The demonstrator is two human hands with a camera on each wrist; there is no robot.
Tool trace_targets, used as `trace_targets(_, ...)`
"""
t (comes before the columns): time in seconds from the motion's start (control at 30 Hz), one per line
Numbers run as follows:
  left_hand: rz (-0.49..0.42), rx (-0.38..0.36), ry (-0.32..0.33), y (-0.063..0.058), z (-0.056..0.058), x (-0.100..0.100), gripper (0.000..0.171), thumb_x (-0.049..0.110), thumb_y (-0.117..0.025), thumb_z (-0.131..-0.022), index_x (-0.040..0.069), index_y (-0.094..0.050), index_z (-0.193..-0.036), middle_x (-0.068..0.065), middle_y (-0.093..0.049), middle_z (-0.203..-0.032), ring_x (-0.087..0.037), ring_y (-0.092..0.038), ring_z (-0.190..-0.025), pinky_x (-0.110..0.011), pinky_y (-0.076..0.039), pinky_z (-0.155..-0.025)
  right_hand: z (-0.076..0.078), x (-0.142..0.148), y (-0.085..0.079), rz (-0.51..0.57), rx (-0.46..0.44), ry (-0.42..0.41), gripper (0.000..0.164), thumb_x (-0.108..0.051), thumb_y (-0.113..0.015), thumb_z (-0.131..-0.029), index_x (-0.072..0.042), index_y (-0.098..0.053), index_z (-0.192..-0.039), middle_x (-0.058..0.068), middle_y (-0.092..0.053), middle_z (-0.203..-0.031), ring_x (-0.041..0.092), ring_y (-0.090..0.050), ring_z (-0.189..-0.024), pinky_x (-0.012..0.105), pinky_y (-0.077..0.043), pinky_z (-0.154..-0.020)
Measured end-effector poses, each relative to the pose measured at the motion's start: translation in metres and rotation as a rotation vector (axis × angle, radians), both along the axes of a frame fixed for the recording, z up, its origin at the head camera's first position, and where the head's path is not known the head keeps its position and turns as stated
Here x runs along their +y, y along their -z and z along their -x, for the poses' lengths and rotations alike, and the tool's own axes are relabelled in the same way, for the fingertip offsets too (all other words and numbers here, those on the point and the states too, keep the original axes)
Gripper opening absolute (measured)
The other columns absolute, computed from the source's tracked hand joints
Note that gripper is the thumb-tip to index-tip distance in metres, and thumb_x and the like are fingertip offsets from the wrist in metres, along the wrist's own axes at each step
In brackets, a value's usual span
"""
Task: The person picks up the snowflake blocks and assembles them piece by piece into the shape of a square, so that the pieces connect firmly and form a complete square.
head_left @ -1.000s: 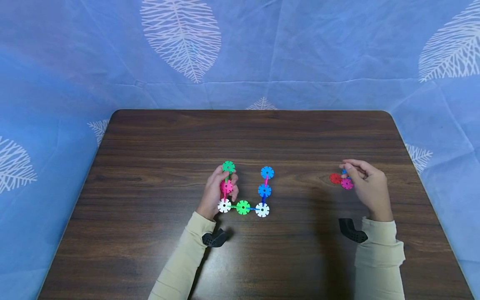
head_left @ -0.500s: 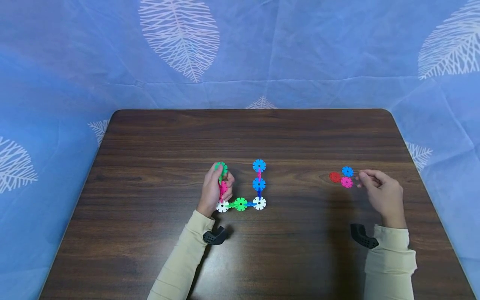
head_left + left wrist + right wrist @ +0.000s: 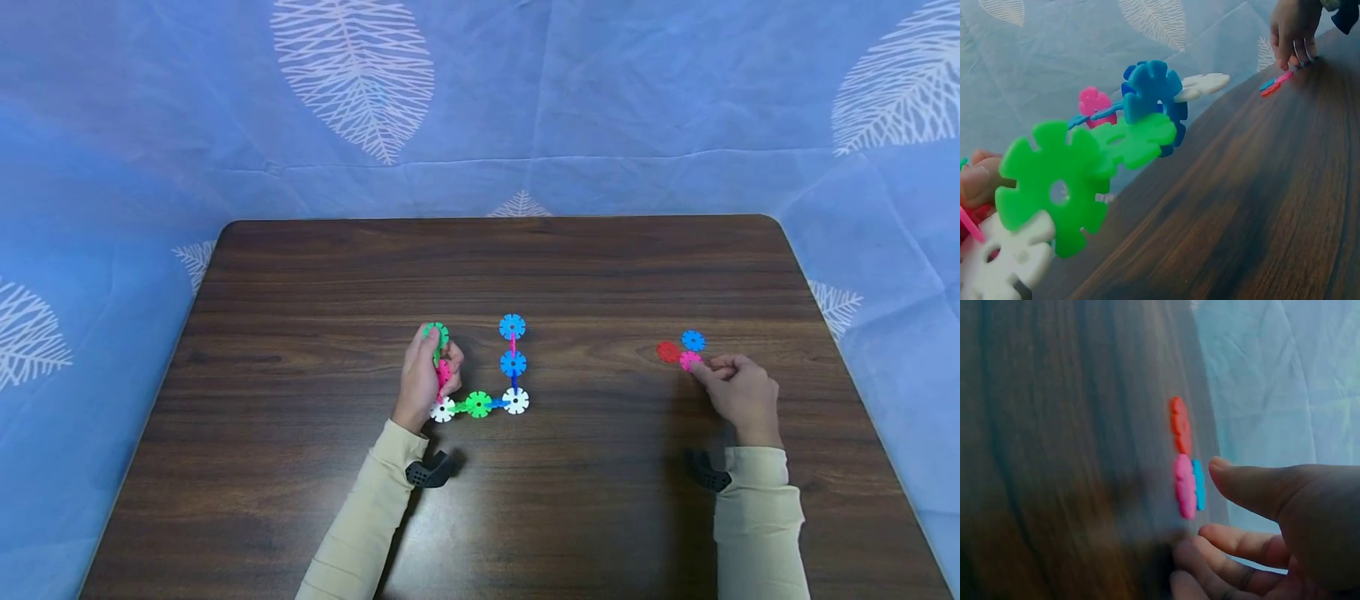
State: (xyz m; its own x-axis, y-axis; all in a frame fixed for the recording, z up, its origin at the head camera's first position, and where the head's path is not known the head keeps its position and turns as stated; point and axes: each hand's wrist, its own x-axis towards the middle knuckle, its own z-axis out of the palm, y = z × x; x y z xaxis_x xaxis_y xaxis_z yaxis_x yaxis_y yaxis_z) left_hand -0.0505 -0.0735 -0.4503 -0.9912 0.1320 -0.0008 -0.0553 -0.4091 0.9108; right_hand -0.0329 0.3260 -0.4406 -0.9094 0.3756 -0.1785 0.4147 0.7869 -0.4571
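My left hand (image 3: 417, 383) grips one end of a U-shaped chain of linked plastic snowflake discs (image 3: 478, 405), its thumb over the green end disc (image 3: 442, 332). Green, white, blue and pink notched discs make up the chain, which stands out large in the left wrist view, clear of the wood. At the right, my right hand (image 3: 744, 398) reaches down with its fingertips at a loose pink disc (image 3: 687, 360). The right wrist view shows its thumb and fingers apart, with no disc between them. Beside the pink disc lie a red disc (image 3: 669, 352) and a blue disc (image 3: 693, 340).
A dark wood-grain table (image 3: 600, 275) lies under both hands. Behind and around it hangs a blue cloth (image 3: 637, 83) with white leaf prints. Each wrist carries a black camera mount.
My right hand first drew back to the right off the loose discs, then came back left to the pink one. The left thumb has moved over the green end disc, and the chain has shifted slightly left.
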Motion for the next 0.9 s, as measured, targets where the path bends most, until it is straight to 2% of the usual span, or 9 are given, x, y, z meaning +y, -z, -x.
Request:
trace_targets(0.07,0.012,0.005,-0.014,0.0,0.001,0.0,0.028,0.031,-0.026,-0.104,0.012,-0.035,-0.086,0.004,-0.042,-0.057,-0.002,-0.033,-0.033,-0.02,-0.025,-0.032,0.002,-0.001,0.001,0.004,-0.01,0.003,0.054,-0.045,-0.058,-0.091,0.006,-0.058,-0.109,0.025,-0.065,-0.097,0.037,-0.055,-0.09,0.049,-0.042,-0.077)
trace_targets(0.37,0.025,-0.001,-0.038,-0.002,0.003,0.002,0.028,0.031,-0.025,-0.104,0.012,-0.035,-0.086,0.004,-0.042,-0.057,-0.004,-0.033,-0.033,-0.02,-0.024,-0.031,0.007,-0.002,0.002,0.005,-0.091,0.027,0.052,-0.039,-0.062,-0.09,0.005,-0.054,-0.116,0.026,-0.06,-0.104,0.038,-0.051,-0.092,0.046,-0.041,-0.073)
trace_targets(0.67,0.032,0.009,-0.033,-0.002,0.003,0.0,0.029,0.032,-0.026,-0.104,0.012,-0.035,-0.086,0.004,-0.042,-0.057,-0.005,-0.032,-0.032,-0.02,-0.023,-0.03,0.01,-0.001,0.003,0.015,-0.113,0.016,0.045,-0.031,-0.059,-0.093,0.007,-0.051,-0.116,0.026,-0.057,-0.103,0.039,-0.048,-0.095,0.053,-0.035,-0.085)
trace_targets(0.9,0.033,0.021,-0.029,-0.001,0.003,-0.001,0.028,0.033,-0.027,-0.104,0.012,-0.035,-0.086,0.004,-0.042,-0.057,-0.005,-0.032,-0.032,-0.02,-0.023,-0.029,0.012,0.0,0.0,0.031,-0.159,0.009,0.041,-0.029,-0.061,-0.091,0.007,-0.051,-0.107,0.024,-0.053,-0.098,0.038,-0.048,-0.091,0.04,-0.038,-0.069)
